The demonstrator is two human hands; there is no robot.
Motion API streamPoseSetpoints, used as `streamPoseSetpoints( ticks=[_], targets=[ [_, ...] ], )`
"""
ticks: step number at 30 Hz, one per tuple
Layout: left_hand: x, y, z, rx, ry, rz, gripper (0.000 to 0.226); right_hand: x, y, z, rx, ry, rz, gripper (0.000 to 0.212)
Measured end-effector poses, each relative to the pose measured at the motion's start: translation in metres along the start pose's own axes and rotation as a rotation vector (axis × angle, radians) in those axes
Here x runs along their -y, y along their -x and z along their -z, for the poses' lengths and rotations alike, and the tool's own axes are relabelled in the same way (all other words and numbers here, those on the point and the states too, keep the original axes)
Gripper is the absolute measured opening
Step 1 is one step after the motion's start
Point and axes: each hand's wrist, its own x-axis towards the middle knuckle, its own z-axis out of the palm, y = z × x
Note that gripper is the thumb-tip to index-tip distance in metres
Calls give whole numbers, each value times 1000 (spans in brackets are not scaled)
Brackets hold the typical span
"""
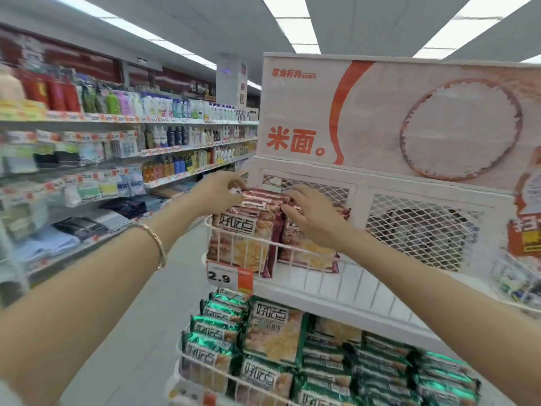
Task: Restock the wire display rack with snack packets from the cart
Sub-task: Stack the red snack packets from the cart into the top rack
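At the top basket of the white wire display rack [322, 278], a row of glossy red snack packets [244, 240] is handled by two bare hands. The upper edges of the packets are pinched at their left end by the curled fingers and thumb of the left hand [218, 190], on whose forearm a thin gold-coloured bangle [156, 240] is worn. The right hand [314, 218] is laid over the right end of the same row, its fingers stretched out and slightly spread against the crinkled foil tops. The packets are stood upright inside the rack's basket, pressed against its thin vertical wires, above a price tag [229, 276] clipped to the rack's front rim. On the tier below in the rack, flat green-edged packets [380, 373] are stacked in shiny piles. Behind the rack's top basket a panel of white diamond mesh [421, 230] is fixed, and above it a smooth printed header board [380, 112] picturing a round tray of white grains is mounted. To the left of the rack, shelves [175, 142] lined with plastic bottles and folded cloths are blurred.
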Motion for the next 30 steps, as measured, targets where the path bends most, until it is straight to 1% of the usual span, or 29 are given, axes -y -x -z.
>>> streamPoseSetpoints(
  ticks=[2, 4, 7, 9, 12, 15, 19, 20, 22, 27, 30],
  targets=[
    [42, 40, 14, -32, -49, 130, 34, 40, -3, -23, -5, 15, 34, 55],
    [90, 89, 26, -27, -84, 258, 34, 80, -1, -54, 9, 11, 91, 61],
    [157, 172, 33, 47, -144, 415, 37, 149, 13, -104, 59, -44, 141, 60],
    [191, 229, 30, 135, -151, 501, 36, 198, 33, -140, 120, -103, 169, 54],
    [231, 310, 16, 239, -117, 659, 33, 264, 71, -204, 286, -215, 216, 41],
    [263, 382, -7, 264, -65, 787, 30, 318, 112, -262, 497, -256, 291, 42],
    [292, 467, -38, 304, 11, 962, 5, 369, 156, -318, 803, -209, 356, 45],
    [298, 483, -43, 306, 17, 991, 2, 378, 165, -328, 859, -197, 373, 44],
    [312, 508, -55, 316, 31, 1054, 9, 392, 180, -347, 953, -176, 400, 42],
    [333, 546, -88, 305, 124, 1219, 9, 407, 206, -417, 1201, -237, 324, 35],
    [341, 563, -120, 308, 177, 1309, 19, 421, 207, -447, 1297, -349, 203, 49]
  ],
)
